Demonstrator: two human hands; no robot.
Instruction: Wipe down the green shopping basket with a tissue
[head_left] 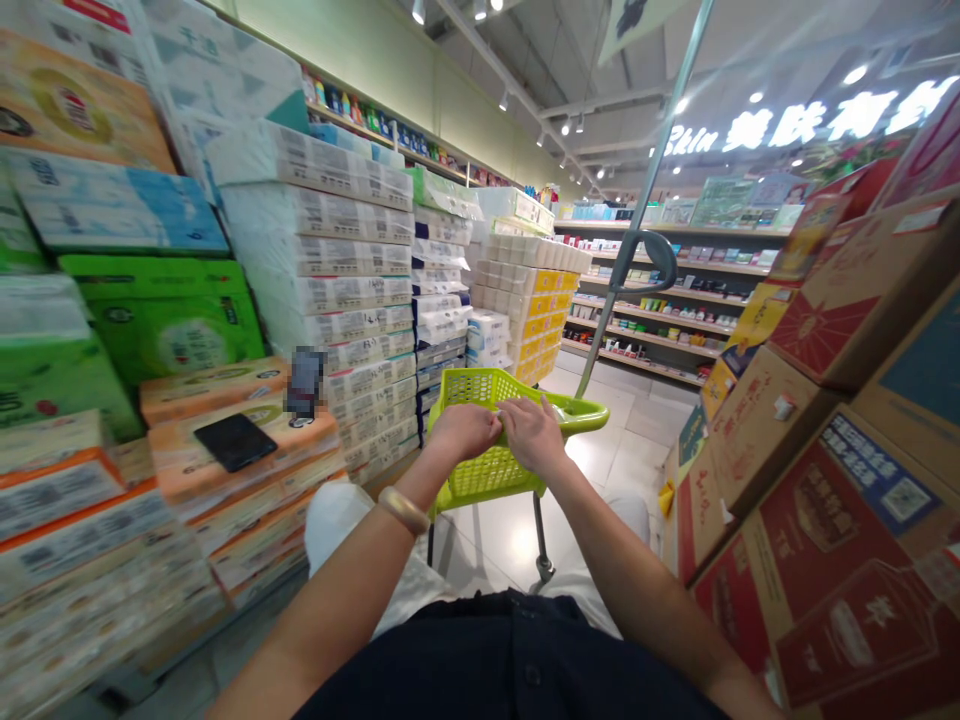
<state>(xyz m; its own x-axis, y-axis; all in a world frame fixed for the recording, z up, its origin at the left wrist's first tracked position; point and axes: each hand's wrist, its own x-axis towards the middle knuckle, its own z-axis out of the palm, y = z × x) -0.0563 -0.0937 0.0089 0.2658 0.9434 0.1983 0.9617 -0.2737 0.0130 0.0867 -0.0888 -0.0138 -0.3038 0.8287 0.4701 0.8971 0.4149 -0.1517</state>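
Observation:
My left hand (pixel 466 430) is closed, its thumb side turned toward my other hand. Against it, at the fingertips, is my right hand (pixel 531 434), with its fingers bent and drawn together. Anything small between them is hidden by the fingers. Both hands are over a lime-green shopping basket trolley (pixel 487 478), which stands close in front of me between my knees. Its mesh side shows below my wrists. A tall metal pole with a grey loop handle (pixel 660 262) rises behind the basket's right end.
To the left, a black tablet-like device (pixel 235 441) and a blurred-out phone-like item (pixel 306 382) lie on orange tissue packs (pixel 262 480). Tall stacks of white paper packs (pixel 352 300) stand behind. Cardboard boxes (pixel 832 560) crowd the right side. Stocked shelves (pixel 660 330) line the back.

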